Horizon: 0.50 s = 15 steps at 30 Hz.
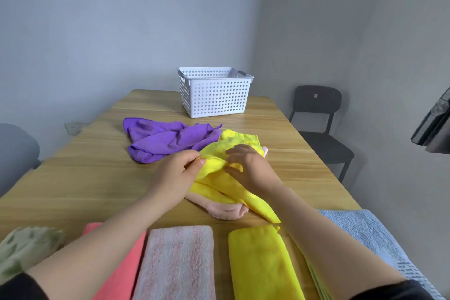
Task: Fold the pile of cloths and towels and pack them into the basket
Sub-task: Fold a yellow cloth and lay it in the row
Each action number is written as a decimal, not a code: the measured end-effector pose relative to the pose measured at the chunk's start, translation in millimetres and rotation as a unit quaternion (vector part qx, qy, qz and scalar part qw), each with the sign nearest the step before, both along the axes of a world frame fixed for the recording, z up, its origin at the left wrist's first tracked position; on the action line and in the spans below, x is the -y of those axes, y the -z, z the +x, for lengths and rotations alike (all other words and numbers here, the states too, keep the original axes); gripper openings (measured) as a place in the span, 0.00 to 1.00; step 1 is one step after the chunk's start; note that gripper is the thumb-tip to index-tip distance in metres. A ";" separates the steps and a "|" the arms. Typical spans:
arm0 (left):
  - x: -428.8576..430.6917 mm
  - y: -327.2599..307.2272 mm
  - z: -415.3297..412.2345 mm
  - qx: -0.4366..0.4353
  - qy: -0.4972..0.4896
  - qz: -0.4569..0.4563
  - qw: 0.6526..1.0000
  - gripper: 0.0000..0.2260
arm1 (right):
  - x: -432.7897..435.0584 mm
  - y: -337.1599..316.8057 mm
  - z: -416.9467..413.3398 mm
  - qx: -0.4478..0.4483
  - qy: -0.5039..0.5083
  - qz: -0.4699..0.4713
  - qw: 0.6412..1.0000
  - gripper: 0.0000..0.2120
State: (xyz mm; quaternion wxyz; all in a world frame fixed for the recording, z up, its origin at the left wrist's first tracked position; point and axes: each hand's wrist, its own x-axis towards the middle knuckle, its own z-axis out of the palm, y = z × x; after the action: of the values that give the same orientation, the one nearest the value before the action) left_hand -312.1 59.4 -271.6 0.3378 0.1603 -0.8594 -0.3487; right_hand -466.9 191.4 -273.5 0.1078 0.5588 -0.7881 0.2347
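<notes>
A crumpled yellow cloth lies at the centre of a wooden table, draped over a pale pink cloth that pokes out at its 6 o'clock edge. The left hand pinches an upper edge of the yellow cloth between thumb and fingers. The right hand rests on the cloth with curled fingers gathering its fabric, seemingly gripping it. At 10 o'clock from the yellow cloth, touching it, sits a rumpled purple cloth. Farther off at 12 o'clock stands a white perforated basket; nothing shows inside it. At 6 o'clock, along the near edge, folded pieces lie in a row: a coral cloth, a striped pink towel, a folded yellow cloth and a blue towel.

Folding appears midway. Next, the yellow cloth likely needs lifting clear and spreading flat by its corners.
</notes>
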 end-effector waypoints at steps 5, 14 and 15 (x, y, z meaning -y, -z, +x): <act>-9.7 -46.4 26.2 -0.070 0.007 -0.026 0.997 0.14 | -24.5 -30.1 18.0 0.064 0.032 -0.051 0.996 0.09; -58.7 -117.2 82.2 -0.157 -0.040 -0.078 0.984 0.16 | -106.6 -123.8 78.1 -0.014 0.087 -0.189 0.978 0.09; -68.0 -123.9 90.2 -0.169 -0.040 -0.077 0.982 0.16 | -119.1 -134.2 88.1 -0.016 0.087 -0.197 0.976 0.09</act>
State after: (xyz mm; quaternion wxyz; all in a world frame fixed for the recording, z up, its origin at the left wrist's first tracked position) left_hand -221.9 127.4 -147.6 0.5027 0.1067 -0.8075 -0.2896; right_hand -378.7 310.4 -139.3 0.2485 0.4592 -0.7704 0.3658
